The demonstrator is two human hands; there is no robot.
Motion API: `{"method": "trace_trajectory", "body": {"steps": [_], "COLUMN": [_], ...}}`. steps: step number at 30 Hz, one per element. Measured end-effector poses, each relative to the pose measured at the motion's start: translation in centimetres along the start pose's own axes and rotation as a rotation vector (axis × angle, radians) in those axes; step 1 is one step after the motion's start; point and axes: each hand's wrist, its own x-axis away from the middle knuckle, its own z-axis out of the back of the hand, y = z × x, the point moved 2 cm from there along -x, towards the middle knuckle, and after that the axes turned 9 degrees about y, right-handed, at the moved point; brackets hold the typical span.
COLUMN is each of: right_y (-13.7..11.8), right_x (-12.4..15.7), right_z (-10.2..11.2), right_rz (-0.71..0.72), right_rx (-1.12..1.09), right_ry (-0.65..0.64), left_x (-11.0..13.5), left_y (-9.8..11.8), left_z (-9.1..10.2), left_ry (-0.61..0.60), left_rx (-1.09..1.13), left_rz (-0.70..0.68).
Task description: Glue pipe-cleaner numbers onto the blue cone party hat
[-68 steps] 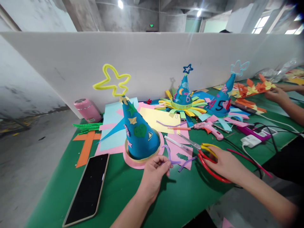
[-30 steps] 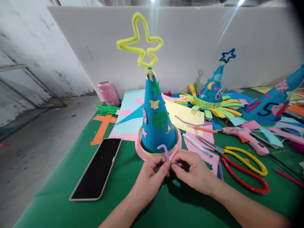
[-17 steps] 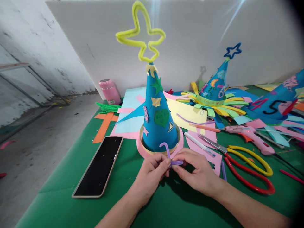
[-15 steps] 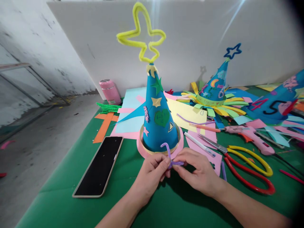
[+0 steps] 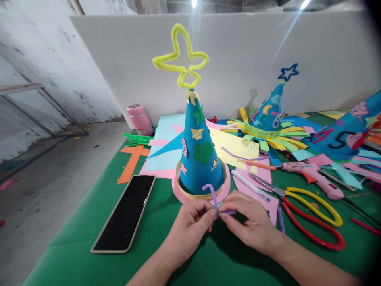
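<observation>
Green bench (image 5: 74, 254), crafty chaos lol. Pinching purple pipe cleaner (image 5: 212, 192) with left hand (image 5: 190, 228) and right hand (image 5: 253, 226) fingertip to fingertip, at 6 o'clock of blue cone hat (image 5: 199, 159). Probably best gripping right by the bend, twisting slow.

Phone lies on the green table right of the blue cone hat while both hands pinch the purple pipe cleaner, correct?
No. The head view shows the phone left of the blue cone hat, not right. It does lie on the green table, and left hand and right hand pinch the purple pipe cleaner.
</observation>
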Motion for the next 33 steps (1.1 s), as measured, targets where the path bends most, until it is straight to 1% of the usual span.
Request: {"method": "trace_trajectory", "body": {"steps": [2, 6, 11, 16, 20, 26, 30, 33], "right_y": [-0.1, -0.3, -0.4, -0.6, -0.7, -0.6, -0.4, -0.1], "right_x": [0.0, 0.1, 0.2, 0.3, 0.3, 0.3, 0.3, 0.4], "right_z": [0.0, 0.2, 0.3, 0.2, 0.2, 0.0, -0.4, -0.6], "right_rz": [0.005, 0.011, 0.004, 0.009, -0.005, -0.031, -0.084, -0.154], "right_rx": [0.001, 0.004, 0.004, -0.017, -0.023, -0.025, -0.043, -0.073], "right_ry": [-0.001, 0.015, 0.019, 0.023, 0.023, 0.041, 0.083, 0.102], "left_x": [0.2, 0.6, 0.8, 1.0, 1.2, 1.3, 1.2, 1.0], "left_y": [0.0, -0.1, 0.2, 0.7, 1.0, 0.9, 0.5, 0.3], "left_z": [0.0, 0.0, 0.1, 0.0, 0.0, -0.2, -0.3, -0.4], "left_ry": [0.012, 0.043, 0.035, 0.047, 0.043, 0.067, 0.135, 0.17], "left_rx": [-0.052, -0.184, -0.347, -0.398, -0.418, -0.43, -0.416, -0.365], "left_rz": [-0.047, -0.197, -0.355, -0.486, -0.498, -0.52, -0.478, -0.43]}}
